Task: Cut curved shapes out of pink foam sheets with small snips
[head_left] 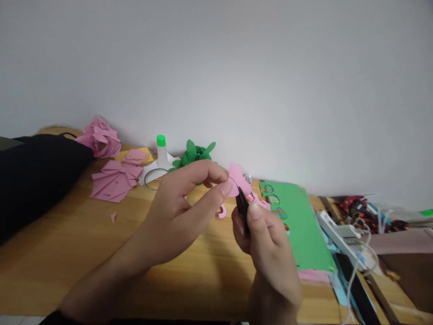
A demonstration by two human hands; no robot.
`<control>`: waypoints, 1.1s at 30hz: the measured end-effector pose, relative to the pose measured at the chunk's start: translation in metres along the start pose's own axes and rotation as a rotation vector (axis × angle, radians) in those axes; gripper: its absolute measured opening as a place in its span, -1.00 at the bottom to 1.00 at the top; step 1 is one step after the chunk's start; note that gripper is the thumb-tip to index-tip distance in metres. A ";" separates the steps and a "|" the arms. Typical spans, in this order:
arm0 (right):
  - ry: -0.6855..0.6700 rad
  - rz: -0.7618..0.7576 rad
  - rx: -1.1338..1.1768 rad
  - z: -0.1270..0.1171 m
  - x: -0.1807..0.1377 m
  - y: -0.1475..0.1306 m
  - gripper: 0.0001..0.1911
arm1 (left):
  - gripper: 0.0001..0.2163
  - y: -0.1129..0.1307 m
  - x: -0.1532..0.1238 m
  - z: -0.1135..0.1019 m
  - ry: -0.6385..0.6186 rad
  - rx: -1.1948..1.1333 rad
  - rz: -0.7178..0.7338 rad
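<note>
so on the far left of the frame there's a dark cloth item (43,176), then a bunched pink paper flower (100,137) in the upper left with pleated pink paper (115,180) just below it. moving right, a green-capped glue stick (162,154) stands near the wall, with a spiky green paper piece (190,156) beside it. the left hand (184,201) is around the middle, thumb and forefinger pinching the lower left edge of a rounded pink paper petal (237,174), held up just right of centre over the wooden table (186,282). right next to it the right hand (267,230) has its thumb and fingers wrapped round a slim black tool (242,205), tip right at the petal. looks like scissors to me, but the grip hides most of it, so i'd call this the trimming or shaping step. imo the next move calls for a steady pinch and a small, careful squeeze, with the tip kept clear of the left fingertips. further right is a green sheet with cutouts (304,225), then a white power strip (338,237) and a dark phone (358,289) lower right.
</note>
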State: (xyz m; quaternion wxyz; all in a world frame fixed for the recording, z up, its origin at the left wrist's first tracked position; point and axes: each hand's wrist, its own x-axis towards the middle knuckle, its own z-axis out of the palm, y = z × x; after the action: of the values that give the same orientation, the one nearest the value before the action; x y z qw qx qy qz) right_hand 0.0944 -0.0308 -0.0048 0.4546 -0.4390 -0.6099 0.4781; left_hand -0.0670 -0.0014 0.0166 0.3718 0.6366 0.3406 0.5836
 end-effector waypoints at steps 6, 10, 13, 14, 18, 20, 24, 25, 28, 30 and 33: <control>-0.023 0.016 -0.018 -0.001 0.000 -0.001 -0.50 | -0.84 0.000 -0.001 -0.002 -0.011 -0.006 0.005; -0.030 0.004 0.000 -0.001 0.000 -0.001 -0.50 | -0.85 0.000 0.000 -0.002 -0.024 -0.007 0.034; -0.043 -0.002 0.006 -0.002 0.000 0.000 -0.51 | -0.86 0.000 0.001 -0.003 -0.043 -0.015 0.065; -0.045 0.001 0.011 -0.002 0.000 0.000 -0.51 | -0.86 0.000 0.001 -0.004 -0.048 -0.018 0.069; -0.037 0.022 0.045 -0.001 0.001 0.000 -0.52 | -0.86 0.000 0.003 -0.004 -0.064 0.013 0.078; -0.028 0.021 0.058 -0.001 0.001 0.000 -0.51 | -0.85 -0.001 0.003 -0.004 -0.080 0.036 0.088; -0.016 0.016 0.069 0.000 0.001 0.001 -0.51 | -0.86 -0.003 0.003 -0.004 -0.093 0.057 0.099; -0.013 0.014 0.063 -0.001 0.001 0.001 -0.51 | -0.86 -0.004 0.003 -0.004 -0.095 0.064 0.094; -0.010 -0.003 0.038 -0.001 0.001 0.002 -0.52 | -0.86 -0.005 0.003 -0.004 -0.097 0.065 0.094; -0.010 -0.011 0.026 -0.001 0.001 0.002 -0.52 | -0.86 -0.004 0.003 -0.004 -0.095 0.052 0.099; -0.013 -0.015 0.011 -0.002 0.001 0.001 -0.51 | -0.85 -0.003 0.003 -0.004 -0.097 0.038 0.086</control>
State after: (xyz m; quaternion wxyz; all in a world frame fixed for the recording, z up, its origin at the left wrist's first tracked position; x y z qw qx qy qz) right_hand 0.0957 -0.0291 -0.0053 0.4567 -0.4289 -0.6135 0.4807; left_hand -0.0711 0.0032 0.0157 0.3504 0.6849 0.3056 0.5611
